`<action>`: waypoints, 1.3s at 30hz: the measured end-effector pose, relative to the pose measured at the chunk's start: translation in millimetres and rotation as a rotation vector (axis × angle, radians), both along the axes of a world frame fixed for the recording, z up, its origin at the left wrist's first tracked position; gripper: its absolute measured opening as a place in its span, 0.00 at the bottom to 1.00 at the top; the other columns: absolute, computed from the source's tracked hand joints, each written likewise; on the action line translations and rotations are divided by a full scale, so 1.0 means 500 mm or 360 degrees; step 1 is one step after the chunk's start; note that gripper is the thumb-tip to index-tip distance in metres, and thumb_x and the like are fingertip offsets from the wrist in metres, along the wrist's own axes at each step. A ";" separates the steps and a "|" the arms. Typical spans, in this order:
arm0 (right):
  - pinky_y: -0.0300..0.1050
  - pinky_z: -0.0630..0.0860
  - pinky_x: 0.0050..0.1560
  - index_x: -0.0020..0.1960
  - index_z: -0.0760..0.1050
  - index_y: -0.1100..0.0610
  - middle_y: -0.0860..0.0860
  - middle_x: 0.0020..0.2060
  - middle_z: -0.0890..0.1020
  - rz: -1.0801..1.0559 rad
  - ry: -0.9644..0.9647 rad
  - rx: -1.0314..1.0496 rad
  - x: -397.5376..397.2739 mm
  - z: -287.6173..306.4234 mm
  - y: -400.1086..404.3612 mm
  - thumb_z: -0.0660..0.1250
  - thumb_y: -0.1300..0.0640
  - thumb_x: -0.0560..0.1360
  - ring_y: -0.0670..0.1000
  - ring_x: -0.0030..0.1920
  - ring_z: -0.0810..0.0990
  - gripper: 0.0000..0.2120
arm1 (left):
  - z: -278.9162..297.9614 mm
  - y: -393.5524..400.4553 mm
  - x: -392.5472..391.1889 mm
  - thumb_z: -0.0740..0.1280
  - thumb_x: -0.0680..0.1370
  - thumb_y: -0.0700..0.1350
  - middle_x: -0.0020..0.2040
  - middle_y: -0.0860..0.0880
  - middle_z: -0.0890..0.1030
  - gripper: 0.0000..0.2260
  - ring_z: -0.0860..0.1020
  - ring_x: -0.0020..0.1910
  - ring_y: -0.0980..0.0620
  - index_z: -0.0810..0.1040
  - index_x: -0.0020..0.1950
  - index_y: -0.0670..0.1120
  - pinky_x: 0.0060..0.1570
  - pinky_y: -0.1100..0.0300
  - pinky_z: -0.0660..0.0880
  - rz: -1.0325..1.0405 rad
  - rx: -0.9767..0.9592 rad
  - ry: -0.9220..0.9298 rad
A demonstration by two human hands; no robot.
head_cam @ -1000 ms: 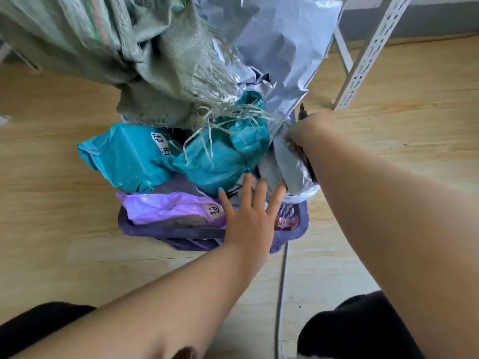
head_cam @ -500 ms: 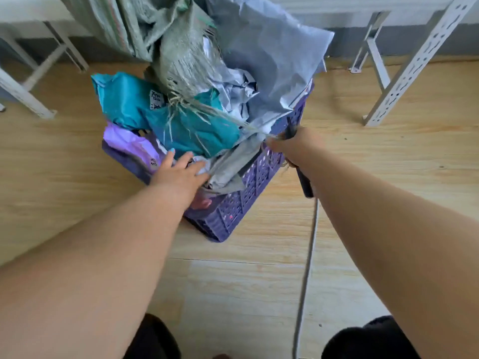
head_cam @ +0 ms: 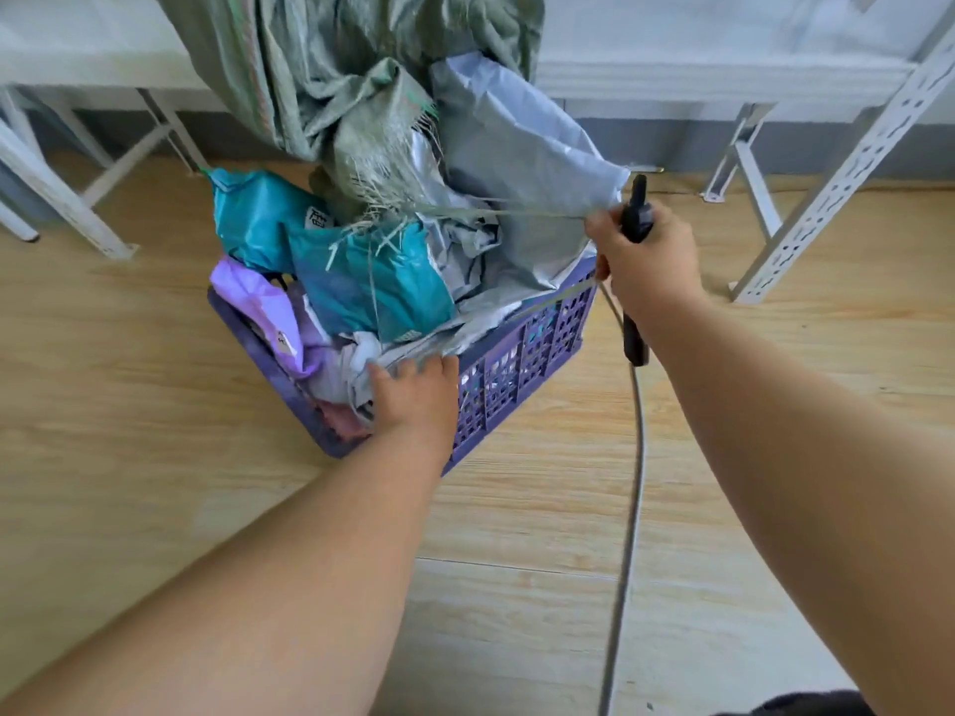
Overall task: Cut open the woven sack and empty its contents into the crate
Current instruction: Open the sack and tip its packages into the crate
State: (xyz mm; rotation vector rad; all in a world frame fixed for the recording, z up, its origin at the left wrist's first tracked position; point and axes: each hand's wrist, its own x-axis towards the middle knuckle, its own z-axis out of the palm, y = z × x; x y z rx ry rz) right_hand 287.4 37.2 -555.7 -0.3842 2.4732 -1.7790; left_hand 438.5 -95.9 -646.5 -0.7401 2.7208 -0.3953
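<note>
Since the picture half a second back the view has pulled away and risen, so more bare wooden floor (head_cam: pixel 129 405) shows to the left of the purple crate (head_cam: pixel 517 374), with white slanted table legs (head_cam: pixel 62 198) well apart from it at the far left. The left hand (head_cam: pixel 413 395) has slid from the crate's near-left rim to its near corner, where it now lies on a grey mailer bag (head_cam: pixel 455 333), fingers fairly straight and pressing down rather than curling round anything. Above, the green woven sack (head_cam: pixel 351 69) hangs over the crate, its frayed cut mouth touching the heap of parcels: a teal bag (head_cam: pixel 372 286), a purple bag (head_cam: pixel 258 302) at the left wall, and a large grey bag (head_cam: pixel 517 147) leaning out over the far-right rim. The right hand (head_cam: pixel 646 255) has lifted clear of the crate's rim and is curled round a dark cutter (head_cam: pixel 635 214) while pinching a loose strand (head_cam: pixel 517 211) drawn taut from the sack's mouth. A grey cable (head_cam: pixel 633 509) runs along the floor just right of the crate, and a perforated white shelf post (head_cam: pixel 847 167) stands farther right, with open floor between them.
</note>
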 end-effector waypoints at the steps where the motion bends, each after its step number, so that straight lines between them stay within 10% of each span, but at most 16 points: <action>1: 0.44 0.72 0.36 0.40 0.73 0.51 0.54 0.32 0.79 -0.0033 0.0026 -0.0002 0.003 0.000 -0.003 0.67 0.51 0.75 0.49 0.30 0.74 0.08 | -0.001 -0.003 0.000 0.70 0.71 0.41 0.71 0.50 0.68 0.37 0.68 0.69 0.46 0.56 0.75 0.50 0.69 0.37 0.57 0.0032 -0.0015 -0.0024; 8: 0.29 0.66 0.23 0.38 0.72 0.49 0.47 0.28 0.78 0.0132 0.0079 -0.0138 0.060 -0.024 -0.044 0.68 0.55 0.76 0.38 0.22 0.74 0.10 | 0.012 -0.104 0.104 0.65 0.76 0.46 0.69 0.47 0.73 0.21 0.67 0.70 0.44 0.70 0.70 0.51 0.71 0.38 0.55 0.0512 -0.0120 -0.0464; 10: 0.29 0.67 0.24 0.39 0.72 0.52 0.49 0.29 0.78 0.0225 0.0040 -0.0153 0.079 -0.030 -0.070 0.68 0.55 0.76 0.39 0.22 0.74 0.08 | 0.038 -0.141 0.099 0.63 0.78 0.45 0.71 0.44 0.70 0.21 0.66 0.71 0.43 0.68 0.71 0.44 0.66 0.54 0.66 0.0783 0.0064 -0.0399; 13: 0.28 0.67 0.25 0.43 0.74 0.57 0.52 0.32 0.79 0.0312 0.0032 -0.0143 0.096 -0.025 -0.100 0.68 0.53 0.77 0.40 0.23 0.74 0.08 | 0.118 -0.134 0.035 0.64 0.78 0.45 0.56 0.47 0.78 0.13 0.77 0.58 0.45 0.76 0.61 0.46 0.41 0.59 0.71 0.0677 0.0241 0.0208; 18: 0.29 0.69 0.28 0.44 0.75 0.59 0.57 0.41 0.81 0.0274 0.0090 -0.0128 0.100 -0.018 -0.103 0.68 0.52 0.76 0.52 0.34 0.81 0.10 | 0.202 -0.097 -0.003 0.67 0.75 0.42 0.56 0.47 0.73 0.13 0.74 0.54 0.46 0.72 0.58 0.49 0.40 0.52 0.72 -0.0059 0.0142 0.1721; 23: 0.27 0.69 0.29 0.39 0.75 0.51 0.49 0.35 0.81 0.0186 0.0103 -0.0036 0.095 -0.006 -0.106 0.70 0.51 0.74 0.41 0.31 0.78 0.08 | 0.238 -0.170 -0.040 0.62 0.77 0.38 0.61 0.45 0.72 0.11 0.68 0.61 0.43 0.74 0.59 0.43 0.49 0.50 0.70 -0.0199 -0.0053 0.0895; 28: 0.38 0.67 0.41 0.43 0.74 0.54 0.50 0.52 0.73 0.0086 0.0434 0.0388 0.084 0.005 -0.122 0.70 0.48 0.73 0.47 0.40 0.72 0.11 | 0.312 -0.261 -0.069 0.68 0.76 0.44 0.61 0.43 0.71 0.15 0.71 0.60 0.41 0.72 0.62 0.45 0.45 0.49 0.71 0.0067 -0.0069 0.1256; 33: 0.43 0.68 0.47 0.51 0.79 0.56 0.50 0.70 0.65 0.0018 0.0748 0.0527 0.084 0.021 -0.150 0.69 0.50 0.75 0.52 0.62 0.72 0.10 | 0.346 -0.338 -0.085 0.72 0.70 0.59 0.72 0.43 0.62 0.37 0.67 0.67 0.41 0.60 0.72 0.48 0.55 0.48 0.71 0.1065 0.0477 0.1429; 39: 0.42 0.70 0.44 0.60 0.75 0.54 0.46 0.44 0.79 -0.0022 -0.0144 0.0160 0.050 0.027 -0.175 0.64 0.45 0.77 0.53 0.47 0.78 0.17 | 0.379 -0.350 -0.144 0.59 0.81 0.42 0.60 0.42 0.78 0.13 0.80 0.54 0.42 0.74 0.64 0.40 0.52 0.54 0.78 0.0971 0.0970 0.1637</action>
